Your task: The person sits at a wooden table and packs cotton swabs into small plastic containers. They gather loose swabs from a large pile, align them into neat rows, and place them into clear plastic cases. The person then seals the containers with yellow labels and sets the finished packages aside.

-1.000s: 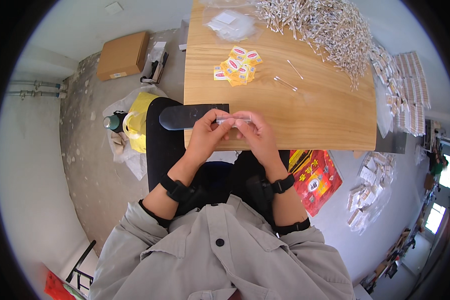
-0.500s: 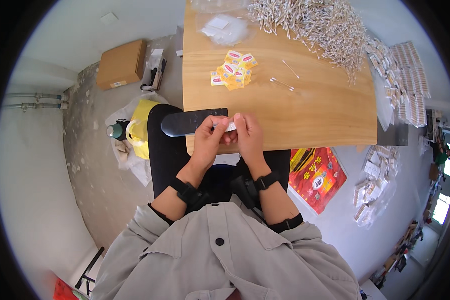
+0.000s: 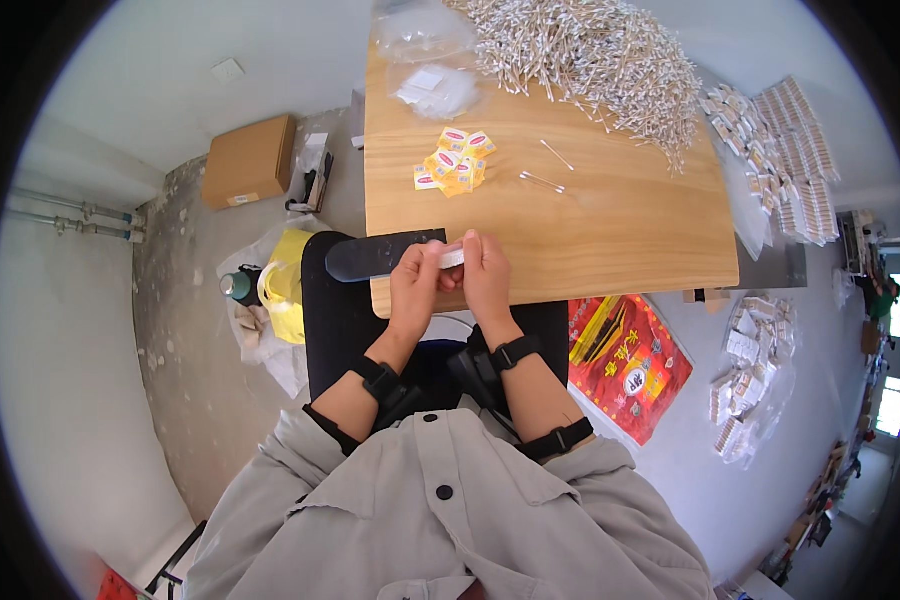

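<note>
Near the table's front edge, my left hand (image 3: 413, 287) and my right hand (image 3: 487, 282) meet, fingers closed around a small bundle of cotton swabs (image 3: 452, 259). Its white tips show between the thumbs; the fingers hide most of the rest. Two loose cotton swabs (image 3: 542, 182) lie on the wooden table (image 3: 610, 240) beyond my hands. A huge heap of cotton swabs (image 3: 600, 65) covers the far side. Small yellow-and-white printed cards (image 3: 454, 163) are piled left of the middle.
Clear plastic bags (image 3: 432, 90) lie at the far left of the table. A dark flat board (image 3: 375, 257) juts past its left edge. Packed swabs (image 3: 795, 140) are stacked at the right, with more packs (image 3: 745, 375) on the floor. A red printed bag (image 3: 630, 365) lies beside my seat.
The whole view has shifted slightly. Both hands stay together at the table's front edge, still around the bundle, with only a small change in finger position.
</note>
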{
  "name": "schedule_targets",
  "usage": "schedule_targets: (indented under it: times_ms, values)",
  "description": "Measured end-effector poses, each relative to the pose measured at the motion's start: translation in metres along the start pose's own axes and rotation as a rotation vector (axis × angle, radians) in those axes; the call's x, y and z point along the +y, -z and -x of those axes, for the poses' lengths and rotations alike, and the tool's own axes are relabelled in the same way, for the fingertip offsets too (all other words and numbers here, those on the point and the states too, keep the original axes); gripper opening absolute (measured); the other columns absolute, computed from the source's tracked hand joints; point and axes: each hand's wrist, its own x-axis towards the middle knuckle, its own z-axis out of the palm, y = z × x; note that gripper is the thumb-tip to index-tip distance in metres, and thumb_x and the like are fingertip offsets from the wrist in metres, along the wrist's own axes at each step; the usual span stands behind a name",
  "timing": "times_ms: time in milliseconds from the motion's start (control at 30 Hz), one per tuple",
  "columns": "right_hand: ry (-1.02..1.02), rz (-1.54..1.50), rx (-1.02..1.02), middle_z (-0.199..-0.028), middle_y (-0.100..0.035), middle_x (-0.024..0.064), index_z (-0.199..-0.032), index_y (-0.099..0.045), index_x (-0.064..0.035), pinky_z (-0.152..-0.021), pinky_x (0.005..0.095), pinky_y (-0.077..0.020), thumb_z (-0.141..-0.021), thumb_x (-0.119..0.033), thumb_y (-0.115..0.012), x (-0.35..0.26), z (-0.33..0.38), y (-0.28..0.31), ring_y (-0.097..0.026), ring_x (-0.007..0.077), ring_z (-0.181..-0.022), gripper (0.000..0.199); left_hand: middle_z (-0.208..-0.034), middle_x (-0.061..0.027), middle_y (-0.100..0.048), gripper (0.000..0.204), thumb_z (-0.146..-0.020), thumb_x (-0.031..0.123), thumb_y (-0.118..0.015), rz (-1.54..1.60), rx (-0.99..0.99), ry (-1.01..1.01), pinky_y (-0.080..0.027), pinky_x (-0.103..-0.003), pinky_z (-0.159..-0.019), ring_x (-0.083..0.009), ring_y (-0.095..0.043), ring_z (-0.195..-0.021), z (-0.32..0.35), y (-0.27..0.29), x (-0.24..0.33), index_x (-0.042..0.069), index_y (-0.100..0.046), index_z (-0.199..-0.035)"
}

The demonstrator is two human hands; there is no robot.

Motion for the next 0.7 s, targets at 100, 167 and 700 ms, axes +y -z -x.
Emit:
schedule_targets:
  times_ms: [100, 167, 700]
  values:
    - [0.038, 0.070, 0.048, -0.083, -0.061, 0.0182, -0.082, -0.063, 0.0020, -0.071, 0.0420, -0.0464, -0.099, -0.026, -0.049, -0.001, -0.003, -0.003, -0.060, 0.0334, -0.076, 0.035, -0.071, -0.0029, -0.061, 0.023, -0.097, 0.023, -0.062, -0.150, 0.010, -0.049, -0.046, -0.021, -0.053, -0.0047, -0.054, -0.060, 0.002, -0.011, 0.008, 0.001, -0.056, -0.096]
    - [0.038, 0.076, 0.059, -0.083, -0.061, 0.0181, -0.081, -0.063, 0.0015, -0.070, 0.0422, -0.0463, -0.098, -0.026, -0.050, -0.005, -0.002, -0.004, -0.060, 0.0339, -0.076, 0.035, -0.070, -0.0026, -0.061, 0.023, -0.094, 0.021, -0.067, -0.159, 0.032, -0.055, -0.044, -0.022, -0.050, -0.0052, -0.055, -0.058, -0.003, -0.009, 0.006, 0.002, -0.053, -0.094]
    - [0.168, 0.188, 0.232, -0.064, -0.059, 0.0106, -0.076, -0.060, 0.0014, -0.050, 0.0336, -0.0447, -0.100, -0.025, -0.050, 0.021, -0.009, -0.024, -0.054, 0.0173, -0.047, 0.037, -0.062, -0.0018, -0.060, 0.031, -0.101, 0.028, -0.055, -0.235, 0.109, -0.161, -0.045, -0.023, -0.050, -0.0062, -0.055, -0.053, -0.012, 0.001, -0.007, 0.002, -0.058, -0.084]
